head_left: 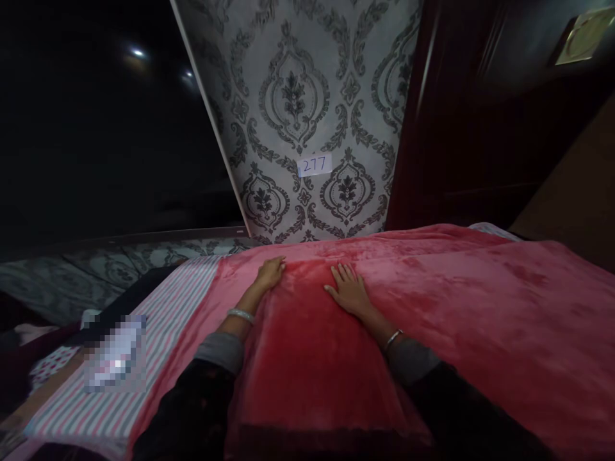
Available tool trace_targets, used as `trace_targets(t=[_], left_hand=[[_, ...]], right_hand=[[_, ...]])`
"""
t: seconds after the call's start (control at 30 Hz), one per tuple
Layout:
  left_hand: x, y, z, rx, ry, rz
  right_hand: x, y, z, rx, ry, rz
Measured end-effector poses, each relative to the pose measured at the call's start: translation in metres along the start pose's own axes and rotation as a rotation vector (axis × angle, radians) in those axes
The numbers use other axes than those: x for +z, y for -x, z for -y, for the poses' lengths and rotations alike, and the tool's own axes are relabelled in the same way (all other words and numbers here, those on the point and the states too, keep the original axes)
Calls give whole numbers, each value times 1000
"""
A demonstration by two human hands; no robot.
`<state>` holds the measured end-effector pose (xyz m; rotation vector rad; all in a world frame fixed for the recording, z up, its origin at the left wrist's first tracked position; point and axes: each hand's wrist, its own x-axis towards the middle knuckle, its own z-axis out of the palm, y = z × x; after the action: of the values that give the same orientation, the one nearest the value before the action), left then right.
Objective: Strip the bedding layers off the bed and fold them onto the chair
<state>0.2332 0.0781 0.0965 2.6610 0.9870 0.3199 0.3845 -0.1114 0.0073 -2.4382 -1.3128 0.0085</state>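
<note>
A red plush blanket [461,301] covers the bed in front of me, with a raised fold of it between my arms. My left hand [270,271] rests at the far left edge of that fold, fingers curled against the fabric. Flat on top of the fold lies my right hand [349,289], fingers spread. Each wrist wears a silver bangle. Neither hand clearly grips the cloth.
A striped pink and grey sheet [158,333] shows on the bed to the left. Patterned grey wallpaper [307,96] with a small paper label reading 277 [314,165] stands behind the bed. A dark wooden door or cabinet [480,128] stands at the right.
</note>
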Motion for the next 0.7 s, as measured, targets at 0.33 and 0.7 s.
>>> trace_targets(t=[0.33, 0.7], left_hand=[[49, -32, 34, -194, -63, 5], [36, 1, -3, 146, -253, 2]], right_hand=[[6, 3, -3, 33, 32, 4], [-23, -22, 9, -99, 6, -58]])
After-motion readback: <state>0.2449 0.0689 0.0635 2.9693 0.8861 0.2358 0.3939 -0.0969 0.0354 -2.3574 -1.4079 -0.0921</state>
